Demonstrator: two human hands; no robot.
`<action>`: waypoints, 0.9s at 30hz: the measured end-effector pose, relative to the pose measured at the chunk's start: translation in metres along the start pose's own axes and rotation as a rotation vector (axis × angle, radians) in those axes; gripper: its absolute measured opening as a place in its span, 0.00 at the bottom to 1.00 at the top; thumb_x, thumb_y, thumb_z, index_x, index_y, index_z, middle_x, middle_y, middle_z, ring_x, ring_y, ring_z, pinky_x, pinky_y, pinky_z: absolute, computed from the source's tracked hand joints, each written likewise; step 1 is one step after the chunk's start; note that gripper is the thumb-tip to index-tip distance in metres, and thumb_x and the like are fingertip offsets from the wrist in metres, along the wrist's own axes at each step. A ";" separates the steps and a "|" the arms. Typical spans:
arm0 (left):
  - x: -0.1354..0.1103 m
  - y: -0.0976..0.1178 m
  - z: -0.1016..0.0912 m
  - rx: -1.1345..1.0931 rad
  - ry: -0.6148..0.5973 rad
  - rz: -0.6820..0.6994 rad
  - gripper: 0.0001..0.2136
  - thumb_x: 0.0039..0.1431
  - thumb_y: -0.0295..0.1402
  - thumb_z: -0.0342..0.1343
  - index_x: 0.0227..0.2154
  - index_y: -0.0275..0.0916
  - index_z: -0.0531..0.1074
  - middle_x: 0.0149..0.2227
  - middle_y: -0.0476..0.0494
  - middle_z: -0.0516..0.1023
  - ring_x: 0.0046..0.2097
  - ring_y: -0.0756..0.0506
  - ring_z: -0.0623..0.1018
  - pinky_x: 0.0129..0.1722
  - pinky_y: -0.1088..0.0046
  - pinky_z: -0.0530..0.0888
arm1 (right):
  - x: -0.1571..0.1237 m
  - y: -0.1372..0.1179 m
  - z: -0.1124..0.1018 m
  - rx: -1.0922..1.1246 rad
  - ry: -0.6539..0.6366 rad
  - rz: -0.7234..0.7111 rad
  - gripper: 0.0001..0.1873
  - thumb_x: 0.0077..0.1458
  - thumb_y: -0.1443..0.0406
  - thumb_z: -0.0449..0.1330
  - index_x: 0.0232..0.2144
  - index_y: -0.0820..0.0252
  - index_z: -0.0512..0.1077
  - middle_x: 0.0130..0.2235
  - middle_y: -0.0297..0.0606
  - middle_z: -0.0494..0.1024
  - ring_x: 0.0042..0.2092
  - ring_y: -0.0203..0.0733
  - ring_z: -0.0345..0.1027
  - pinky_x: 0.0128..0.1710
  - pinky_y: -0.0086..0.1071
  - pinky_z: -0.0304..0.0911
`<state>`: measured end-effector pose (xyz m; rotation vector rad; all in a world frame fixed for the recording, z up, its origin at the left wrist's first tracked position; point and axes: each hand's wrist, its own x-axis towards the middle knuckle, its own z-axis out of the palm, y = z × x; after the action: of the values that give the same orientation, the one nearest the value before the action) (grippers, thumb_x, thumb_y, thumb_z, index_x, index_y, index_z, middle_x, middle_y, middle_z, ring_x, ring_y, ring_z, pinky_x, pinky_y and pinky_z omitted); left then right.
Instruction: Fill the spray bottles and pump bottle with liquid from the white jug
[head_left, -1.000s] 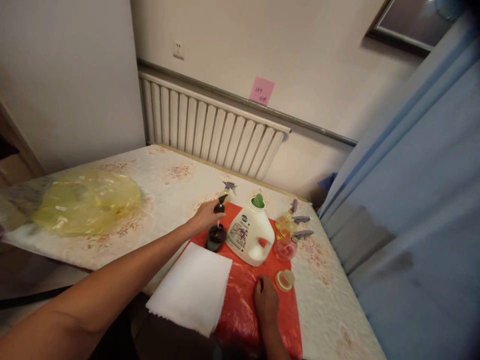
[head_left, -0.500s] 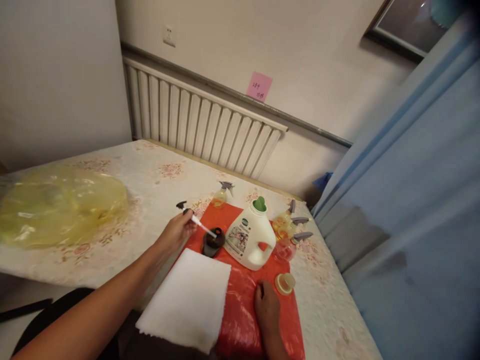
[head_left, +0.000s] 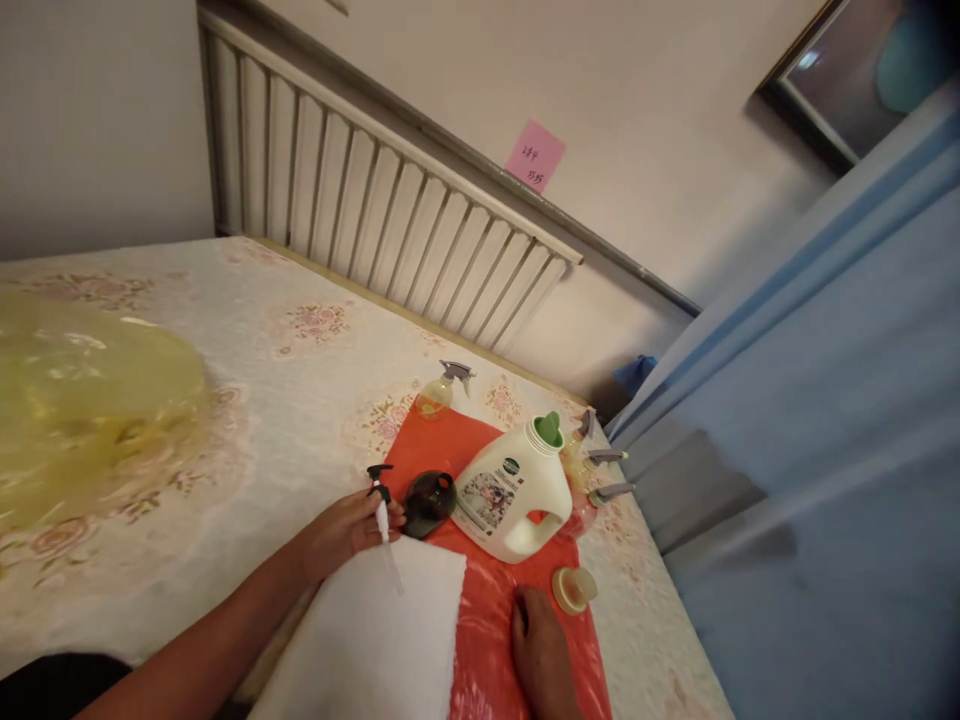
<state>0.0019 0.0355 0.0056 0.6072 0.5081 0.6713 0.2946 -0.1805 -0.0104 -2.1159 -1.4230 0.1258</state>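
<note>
The pump (head_left: 382, 515) is a bit below the middle of the frame, to the left. It has a black top, a white middle and a thin see-through tube. The left hand (head_left: 349, 530) has its fingers clamped on the pump, and the tube points down over the white sheet (head_left: 375, 640). The dark bottle (head_left: 427, 505) sits just right of that hand, apart from the pump, with a round hole at its top.

Next to the dark bottle is the big white jug (head_left: 516, 500) with a green spout (head_left: 550, 430) in its mouth. The jug's label (head_left: 489, 497) has a green badge and a picture, but its words are too small to read.

The right hand (head_left: 541, 645) is curled in a loose fist on the red sheet (head_left: 484, 620), low in the frame. The pale cap (head_left: 574, 590) is just above and right of it.

One spray bottle (head_left: 435, 398) is at the red sheet's top left corner. More spray bottles (head_left: 585, 515) stand behind the jug, at its right.

A wide bit of flowery cloth (head_left: 277, 400) lies between the left hand and the yellow bag (head_left: 97, 400) at the left edge. The table's far edge slants down to the right under the radiator (head_left: 360, 180). The pink note (head_left: 535, 156), upper middle, has two lines of handwriting I can't read for sure. The blue curtain (head_left: 810, 430) fills the right side.
</note>
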 end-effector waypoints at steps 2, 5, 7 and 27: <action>0.002 0.003 -0.002 0.041 -0.020 0.003 0.15 0.51 0.43 0.66 0.34 0.37 0.75 0.37 0.42 0.80 0.42 0.42 0.80 0.48 0.60 0.75 | 0.002 0.000 -0.006 0.058 -0.029 0.025 0.12 0.54 0.61 0.55 0.34 0.58 0.76 0.37 0.42 0.81 0.39 0.47 0.75 0.43 0.36 0.69; 0.006 0.003 -0.003 0.112 -0.053 0.012 0.17 0.52 0.45 0.65 0.35 0.36 0.75 0.37 0.41 0.79 0.41 0.43 0.79 0.48 0.61 0.75 | 0.014 0.003 -0.022 0.143 0.079 0.167 0.12 0.51 0.58 0.58 0.33 0.58 0.77 0.34 0.40 0.82 0.37 0.48 0.76 0.39 0.36 0.69; 0.009 0.000 -0.004 0.124 -0.063 0.009 0.17 0.51 0.46 0.66 0.34 0.36 0.75 0.36 0.42 0.79 0.40 0.44 0.79 0.47 0.62 0.75 | 0.030 0.004 -0.035 0.223 0.240 0.253 0.17 0.49 0.55 0.60 0.36 0.60 0.77 0.34 0.40 0.82 0.36 0.49 0.76 0.37 0.36 0.70; 0.016 -0.014 -0.001 0.106 0.010 0.026 0.21 0.44 0.47 0.69 0.31 0.36 0.71 0.30 0.45 0.76 0.34 0.46 0.77 0.43 0.66 0.73 | 0.152 -0.049 -0.031 0.808 0.250 0.240 0.12 0.37 0.62 0.66 0.26 0.60 0.68 0.16 0.25 0.70 0.18 0.33 0.62 0.20 0.27 0.57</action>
<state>0.0182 0.0379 -0.0079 0.7114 0.5482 0.6748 0.3310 -0.0477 0.0759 -1.5382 -0.7713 0.4325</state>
